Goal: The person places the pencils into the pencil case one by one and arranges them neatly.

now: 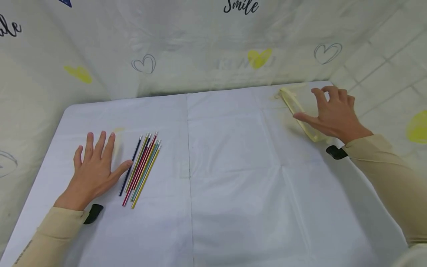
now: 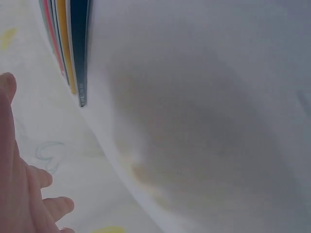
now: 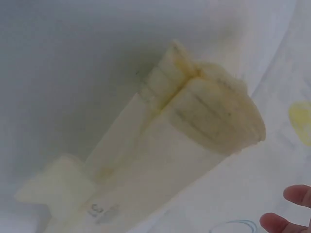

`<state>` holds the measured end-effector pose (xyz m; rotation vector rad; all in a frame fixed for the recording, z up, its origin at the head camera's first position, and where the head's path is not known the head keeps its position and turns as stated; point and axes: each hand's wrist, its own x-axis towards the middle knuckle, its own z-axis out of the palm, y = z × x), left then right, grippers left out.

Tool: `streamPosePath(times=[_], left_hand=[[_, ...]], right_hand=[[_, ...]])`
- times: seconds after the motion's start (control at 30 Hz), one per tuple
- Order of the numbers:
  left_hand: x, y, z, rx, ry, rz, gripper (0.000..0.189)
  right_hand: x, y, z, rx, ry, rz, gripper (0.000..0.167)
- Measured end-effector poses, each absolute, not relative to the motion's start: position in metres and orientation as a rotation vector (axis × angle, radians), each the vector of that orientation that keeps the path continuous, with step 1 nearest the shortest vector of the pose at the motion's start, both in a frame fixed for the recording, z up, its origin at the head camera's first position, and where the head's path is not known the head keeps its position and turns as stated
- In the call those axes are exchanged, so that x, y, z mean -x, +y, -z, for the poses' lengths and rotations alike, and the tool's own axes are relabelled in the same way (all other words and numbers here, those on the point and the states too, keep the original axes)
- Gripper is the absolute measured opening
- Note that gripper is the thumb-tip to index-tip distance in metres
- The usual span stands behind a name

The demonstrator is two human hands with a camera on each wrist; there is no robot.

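Note:
A bundle of thin pencils in blue, red, green and yellow lies on the white tabletop. Left of it is my left hand, fingers straight and spread, its thumb tip overlapping the dark blue pencil in the head view. In the left wrist view, the pencils show at upper left. A pale yellow, see-through case lies at the far right of the table. Over its right side is my right hand, fingers apart and slightly bent, thumb stretched across the case's edge. The right wrist view shows the case close up, fingertips apart from it.
A white covering with a centre seam lies over the table. Behind it hangs a pale curtain with hearts and lettering. White tile-like lines show at the right.

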<state>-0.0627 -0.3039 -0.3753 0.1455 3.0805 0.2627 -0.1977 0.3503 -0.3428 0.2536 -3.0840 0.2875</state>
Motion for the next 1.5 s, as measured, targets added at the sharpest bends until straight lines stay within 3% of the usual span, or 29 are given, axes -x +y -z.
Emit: streamPosePath(times=[0.2, 0.5, 0.7, 1.0, 1.2, 1.5], left_hand=[[0.061, -0.306, 0.377, -0.123, 3.094, -0.263, 0.095], [0.057, -0.306, 0.378, -0.119, 3.089, -0.277, 0.094], [0.054, -0.306, 0.378, -0.124, 3.1, -0.268, 0.093], [0.05, -0.306, 0.38, -0.117, 3.118, -0.273, 0.091], [0.049, -0.305, 0.38, -0.114, 3.122, -0.27, 0.091], [0.047, -0.306, 0.381, -0.099, 3.124, -0.271, 0.09]], right_hand=[[0.205, 0.343, 0.344, -0.228, -3.093, -0.19, 0.106], [0.213, 0.343, 0.351, -0.252, -3.061, -0.104, 0.103], [0.214, 0.344, 0.355, -0.31, -3.033, 0.001, 0.083], [0.217, 0.339, 0.352, -0.261, -3.108, 0.085, 0.037], [0.217, 0.337, 0.355, -0.33, -3.014, 0.136, 0.029], [0.217, 0.337, 0.361, -0.419, -2.985, 0.127, 0.031]])
